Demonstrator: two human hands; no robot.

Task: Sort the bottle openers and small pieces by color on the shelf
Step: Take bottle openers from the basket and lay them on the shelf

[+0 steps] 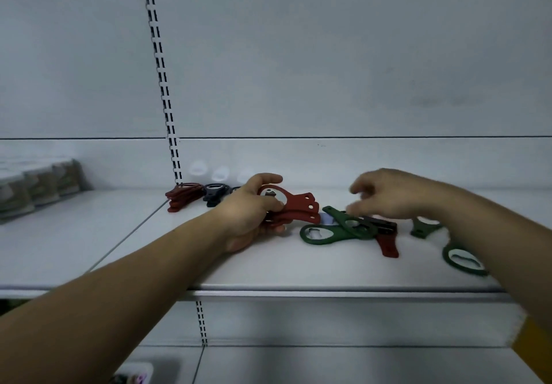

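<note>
Red bottle openers (294,204), several stacked flat, gripped in the left hand (254,213) just above the shelf (268,267) at centre, thumb over the ring end, fingers curled beneath. Right hand (391,195) hovering over the mixed pile to the right, fingers loosely spread and blurred, nothing visibly held. Beneath it, tangled: green openers (322,234), a black opener (380,222) and a lone red opener (388,247), partly buried. Small pale piece (327,219) between held stack and pile. Far left, against the back panel: sorted red stack (182,197), beside it a black stack (215,194). Probably light, stiff and flat, matte-coated, so not slippery, but awkward to lift off a smooth shelf. Best pinched by the free handle tail, or hooked through the ring.
</note>
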